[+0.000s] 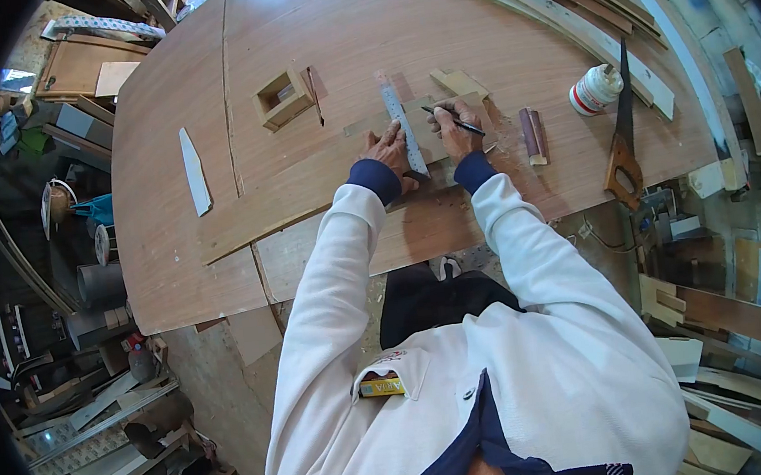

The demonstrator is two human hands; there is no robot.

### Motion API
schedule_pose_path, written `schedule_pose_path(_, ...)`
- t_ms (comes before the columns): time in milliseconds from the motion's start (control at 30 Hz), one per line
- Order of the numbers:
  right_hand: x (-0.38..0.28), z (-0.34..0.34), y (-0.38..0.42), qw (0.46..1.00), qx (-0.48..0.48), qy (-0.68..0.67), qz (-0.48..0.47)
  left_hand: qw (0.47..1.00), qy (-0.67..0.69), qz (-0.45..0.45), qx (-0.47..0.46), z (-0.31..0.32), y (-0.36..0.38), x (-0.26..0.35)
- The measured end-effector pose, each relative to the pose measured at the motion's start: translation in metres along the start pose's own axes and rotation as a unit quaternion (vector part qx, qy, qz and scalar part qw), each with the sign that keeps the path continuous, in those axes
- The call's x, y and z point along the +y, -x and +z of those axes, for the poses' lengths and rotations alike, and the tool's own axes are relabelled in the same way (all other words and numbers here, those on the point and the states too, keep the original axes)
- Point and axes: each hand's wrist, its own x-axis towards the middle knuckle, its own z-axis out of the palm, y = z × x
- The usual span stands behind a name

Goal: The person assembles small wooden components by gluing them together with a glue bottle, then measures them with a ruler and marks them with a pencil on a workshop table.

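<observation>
My left hand (381, 152) grips a try square, its fingers pressing along the marked metal blade (392, 99) and its thumb down by the dark stock. The square lies across a long thin wooden board (294, 195). Just right of the blade, my right hand (456, 129) pinches a dark pencil (471, 127), tip pointing left toward the blade's edge, close over the board. Small wood offcuts (457, 82) lie beyond the right hand. To its right is a sandpaper-wrapped block (533, 136), with shavings scattered between them.
A small open wooden box (283, 99) sits beyond the board, a thin dark tool (316, 97) beside it. At left lies a pale tapered strip (195, 171). A white glue bottle (596, 89) and handsaw (624, 154) are at right. Long strips (551, 15) line the table's far right side.
</observation>
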Motion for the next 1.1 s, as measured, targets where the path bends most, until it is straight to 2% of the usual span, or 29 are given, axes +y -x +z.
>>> schedule_pose_path(100, 0.006, 0.0, -0.002, 0.997, -0.009, 0.061, -0.038, 1.0, -0.007, 0.01, 0.007, 0.004, -0.003, -0.003)
schedule_pose_path(300, 0.0, 0.001, 0.002, 0.999, -0.017, 0.017, -0.029, 1.0, -0.011, -0.003, -0.003, -0.004, 0.001, 0.002)
schedule_pose_path(433, 0.001, 0.005, 0.0, 0.999, 0.003, 0.033, -0.03, 1.0, -0.005, -0.006, -0.01, -0.004, 0.0, 0.002)
schedule_pose_path(500, 0.003, 0.005, 0.0, 0.984, -0.011, 0.146, -0.1, 1.0, -0.011, -0.006, -0.011, -0.005, 0.0, 0.003)
schedule_pose_path(633, 0.005, 0.008, 0.003, 0.981, -0.03, 0.147, -0.125, 0.999, -0.018, -0.026, -0.024, -0.009, 0.001, 0.006)
schedule_pose_path(700, 0.002, 0.01, 0.005, 0.971, -0.022, 0.19, -0.14, 0.999, -0.006, -0.031, -0.042, -0.007, -0.002, 0.004)
schedule_pose_path(1100, -0.006, 0.013, 0.009, 0.966, -0.027, 0.224, -0.129, 0.998, -0.017, -0.046, -0.048, -0.006, -0.005, 0.004)
